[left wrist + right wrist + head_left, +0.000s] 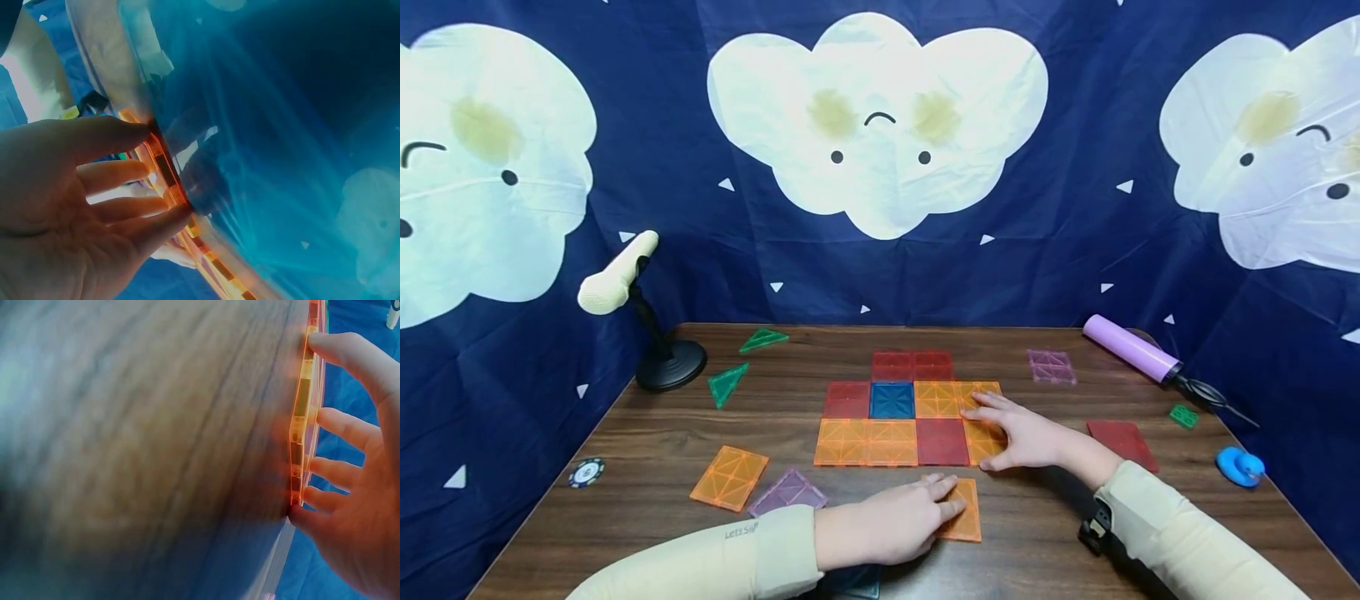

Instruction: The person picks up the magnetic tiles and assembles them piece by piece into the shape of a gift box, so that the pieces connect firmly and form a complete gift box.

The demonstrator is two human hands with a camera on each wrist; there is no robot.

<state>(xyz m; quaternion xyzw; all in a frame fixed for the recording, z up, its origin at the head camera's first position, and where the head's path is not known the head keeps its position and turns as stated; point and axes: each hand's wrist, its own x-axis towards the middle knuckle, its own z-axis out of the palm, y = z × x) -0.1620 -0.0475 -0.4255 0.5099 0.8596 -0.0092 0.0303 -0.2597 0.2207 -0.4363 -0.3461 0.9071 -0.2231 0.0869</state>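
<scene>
Nearest you, your left hand (pixel 887 525) lies flat, fingers straight, pressing a loose orange tile (pixel 962 510) on the desk (pixel 625 442). At one o'clock from it, your right hand (pixel 1026 437) rests with relaxed fingers on the orange tiles at the three-o'clock edge of the tile mosaic (pixel 891 400).

A dark wood-grain table (pixel 625 442) stands before a navy fabric backdrop (pixel 1075 275) printed with white smiling clouds (pixel 880 117) and small triangles.
</scene>
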